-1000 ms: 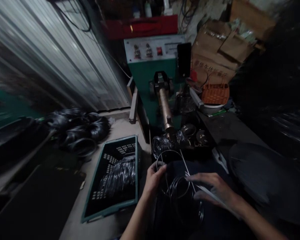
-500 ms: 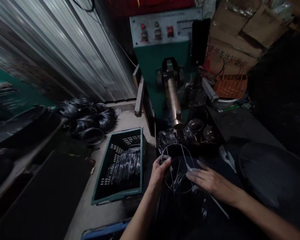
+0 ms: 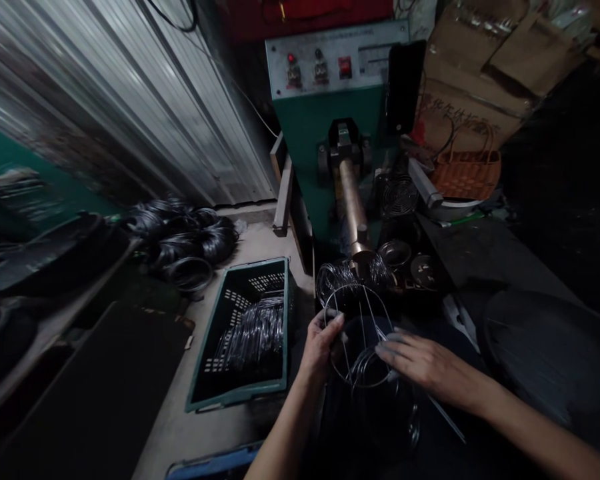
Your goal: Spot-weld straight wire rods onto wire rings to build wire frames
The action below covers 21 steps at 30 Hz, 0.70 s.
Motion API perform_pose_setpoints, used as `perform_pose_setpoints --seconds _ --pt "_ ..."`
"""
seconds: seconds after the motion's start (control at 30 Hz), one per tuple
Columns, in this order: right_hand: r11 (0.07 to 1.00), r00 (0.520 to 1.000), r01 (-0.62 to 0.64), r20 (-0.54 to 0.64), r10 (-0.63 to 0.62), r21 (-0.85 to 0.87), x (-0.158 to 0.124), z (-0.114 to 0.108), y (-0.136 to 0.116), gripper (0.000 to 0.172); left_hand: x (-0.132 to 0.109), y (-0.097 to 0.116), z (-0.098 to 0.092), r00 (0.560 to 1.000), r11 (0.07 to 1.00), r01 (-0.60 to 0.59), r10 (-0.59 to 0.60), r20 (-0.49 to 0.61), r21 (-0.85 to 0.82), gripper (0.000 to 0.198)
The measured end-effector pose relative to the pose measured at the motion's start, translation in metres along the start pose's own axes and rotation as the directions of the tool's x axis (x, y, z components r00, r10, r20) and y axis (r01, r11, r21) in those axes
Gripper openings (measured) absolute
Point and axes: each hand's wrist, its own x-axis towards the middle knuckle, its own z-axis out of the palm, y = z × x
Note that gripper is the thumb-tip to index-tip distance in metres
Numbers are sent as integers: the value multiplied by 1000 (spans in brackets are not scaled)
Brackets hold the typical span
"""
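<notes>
Pinches wire ring (image 3: 354, 285) at left rim with left hand (image 3: 322, 340); has right hand (image 3: 425, 361) over straight wire rods (image 3: 448, 420), near right; cannot tell whether clamped.

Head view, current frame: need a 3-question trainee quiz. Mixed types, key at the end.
1. Multiple choice: what does the left hand hold?
A) a wicker basket
B) a wire ring
C) a cardboard box

2. True or false: shiny wire pieces lie in the green crate.

3. Fill in: on the control panel, the lit lamp glows ____.

Key: 1 B; 2 true; 3 red
</notes>
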Motion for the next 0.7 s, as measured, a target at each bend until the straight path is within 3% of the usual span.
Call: perform_pose_setpoints --seconds 0.7 --pt "995 1000 12 -11 -11 94 21 -19 14 32 12 7 2 1000 999 -24 24 3 -48 31"
